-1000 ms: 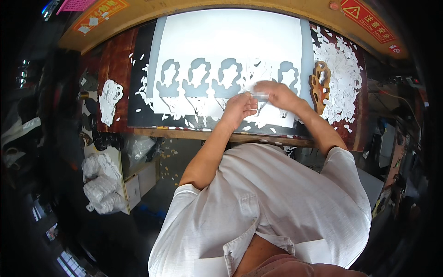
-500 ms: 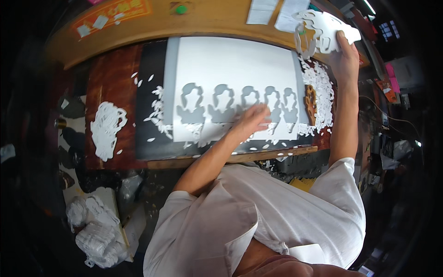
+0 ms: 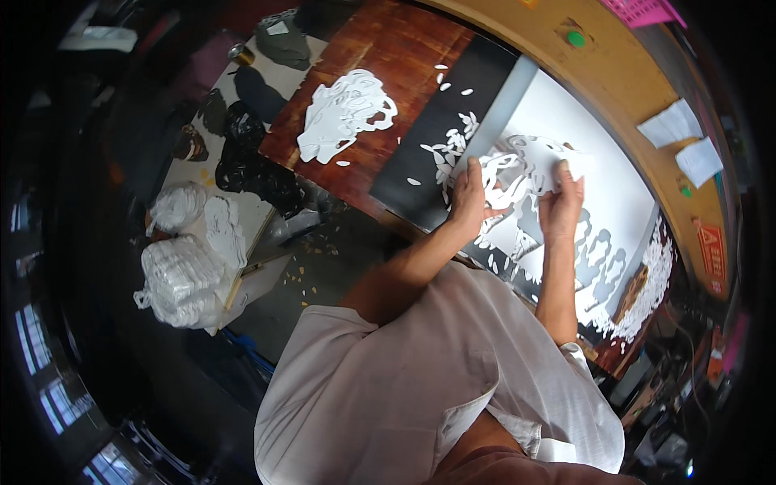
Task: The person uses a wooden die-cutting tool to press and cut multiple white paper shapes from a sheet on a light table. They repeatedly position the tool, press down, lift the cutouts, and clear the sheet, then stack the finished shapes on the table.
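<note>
Near the table point(image 3: 420, 48) front edge, our right hand point(image 3: 562, 204) pinches cut-outs point(image 3: 575, 165) beneath its thumb, our left hand point(image 3: 470, 198) alongside, fingers parted.

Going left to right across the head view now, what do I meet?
Plastic-wrapped white bundle → pile of white cut-outs → left hand → right hand → brown block among scraps → orange warning label. The held white pieces overlap the hands, so they are left out.
</note>
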`<move>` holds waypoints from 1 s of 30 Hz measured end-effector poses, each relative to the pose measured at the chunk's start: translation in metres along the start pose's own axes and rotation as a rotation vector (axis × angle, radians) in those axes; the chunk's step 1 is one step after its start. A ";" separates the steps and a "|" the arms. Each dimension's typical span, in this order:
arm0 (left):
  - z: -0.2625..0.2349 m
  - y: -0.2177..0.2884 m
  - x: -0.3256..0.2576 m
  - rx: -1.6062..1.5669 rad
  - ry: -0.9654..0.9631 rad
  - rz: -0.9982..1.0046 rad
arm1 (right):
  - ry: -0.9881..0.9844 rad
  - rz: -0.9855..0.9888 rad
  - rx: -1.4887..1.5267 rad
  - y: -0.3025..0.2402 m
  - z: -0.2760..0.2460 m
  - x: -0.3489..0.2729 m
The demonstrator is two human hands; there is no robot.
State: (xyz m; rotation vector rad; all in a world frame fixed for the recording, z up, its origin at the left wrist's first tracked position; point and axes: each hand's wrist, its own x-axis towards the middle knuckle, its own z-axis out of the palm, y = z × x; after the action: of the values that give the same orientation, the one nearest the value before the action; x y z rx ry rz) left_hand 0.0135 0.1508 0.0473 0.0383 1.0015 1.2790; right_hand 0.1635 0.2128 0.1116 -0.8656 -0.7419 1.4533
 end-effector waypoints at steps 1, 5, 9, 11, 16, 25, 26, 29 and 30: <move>-0.009 0.001 -0.004 0.127 0.015 0.022 | -0.006 0.067 -0.050 0.009 0.005 0.003; -0.040 0.004 -0.022 0.345 -0.093 -0.060 | -0.048 0.160 -0.186 0.030 0.009 0.000; -0.068 -0.002 -0.030 0.565 -0.248 -0.122 | -0.013 0.201 -0.143 0.031 -0.007 -0.002; -0.078 -0.006 -0.030 0.547 -0.249 -0.077 | 0.008 0.257 -0.063 0.028 -0.014 -0.003; -0.091 0.007 -0.022 0.759 -0.206 0.106 | -0.125 0.305 -0.023 0.021 -0.011 -0.008; -0.193 0.196 -0.011 1.794 0.579 0.831 | -0.173 0.300 0.020 0.013 0.016 -0.020; -0.205 0.209 -0.008 1.932 0.602 0.800 | -0.172 0.307 0.000 0.015 0.018 -0.021; -0.227 0.225 0.000 2.062 0.489 0.676 | -0.134 0.319 -0.022 0.024 0.023 -0.022; -0.230 0.226 0.001 2.098 0.427 0.639 | -0.146 0.320 -0.023 0.026 0.024 -0.022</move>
State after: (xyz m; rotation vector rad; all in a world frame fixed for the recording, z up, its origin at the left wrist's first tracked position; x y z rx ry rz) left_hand -0.3073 0.1177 0.0298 1.8271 2.3930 0.1587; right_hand 0.1292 0.1902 0.1032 -0.9338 -0.7533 1.8098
